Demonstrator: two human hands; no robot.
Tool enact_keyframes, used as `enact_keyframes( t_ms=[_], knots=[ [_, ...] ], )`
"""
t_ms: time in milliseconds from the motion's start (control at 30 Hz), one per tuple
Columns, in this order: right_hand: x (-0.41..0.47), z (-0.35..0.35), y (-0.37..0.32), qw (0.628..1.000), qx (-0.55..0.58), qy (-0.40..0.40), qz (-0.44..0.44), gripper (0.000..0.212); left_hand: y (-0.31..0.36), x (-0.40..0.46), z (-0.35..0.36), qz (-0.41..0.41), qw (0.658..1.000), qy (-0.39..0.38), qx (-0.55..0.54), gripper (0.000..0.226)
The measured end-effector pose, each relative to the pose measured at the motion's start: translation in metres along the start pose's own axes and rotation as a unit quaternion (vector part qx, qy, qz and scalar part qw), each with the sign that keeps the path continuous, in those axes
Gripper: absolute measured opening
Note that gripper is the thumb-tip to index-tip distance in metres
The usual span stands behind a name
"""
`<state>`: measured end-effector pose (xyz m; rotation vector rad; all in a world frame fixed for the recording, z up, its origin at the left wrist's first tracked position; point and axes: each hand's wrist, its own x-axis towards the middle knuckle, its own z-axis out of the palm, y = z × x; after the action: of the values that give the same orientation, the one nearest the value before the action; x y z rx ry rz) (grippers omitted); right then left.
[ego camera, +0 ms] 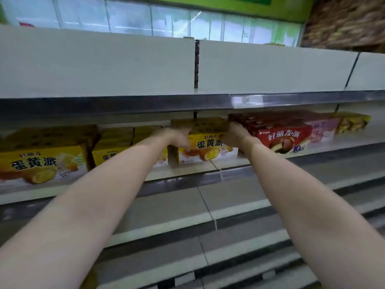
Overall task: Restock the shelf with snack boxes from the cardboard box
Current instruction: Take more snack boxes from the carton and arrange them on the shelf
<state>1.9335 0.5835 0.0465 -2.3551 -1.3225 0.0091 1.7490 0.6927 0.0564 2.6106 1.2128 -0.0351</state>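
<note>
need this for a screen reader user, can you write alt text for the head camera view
Two bare arms reach into a shop shelf, the left hand and right hand gripping the sides of a yellow snack box. More yellow boxes stand to its left, a red box to its right; the shelves above and below look bare.

Snack box (205, 142) on shelf (187, 172) btwn hands; more boxes L & R
</note>
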Motion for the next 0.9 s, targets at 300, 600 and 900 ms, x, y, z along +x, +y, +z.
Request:
enact_keyframes(
  t_ms=[300,600,900],
  knots=[
    [0.056,-0.003,0.044,0.994,0.060,-0.083,-0.037,0.029,0.011,0.023,0.000,-0.108,0.991,0.051,-0.057,0.099],
    [0.096,0.012,0.056,0.984,0.107,-0.112,-0.091,0.036,0.034,0.034,0.010,-0.180,0.976,0.056,-0.112,0.075],
    [0.099,0.007,0.056,0.986,0.049,-0.088,-0.133,0.034,0.046,0.025,0.013,-0.212,0.961,0.060,-0.169,0.087]
  ],
)
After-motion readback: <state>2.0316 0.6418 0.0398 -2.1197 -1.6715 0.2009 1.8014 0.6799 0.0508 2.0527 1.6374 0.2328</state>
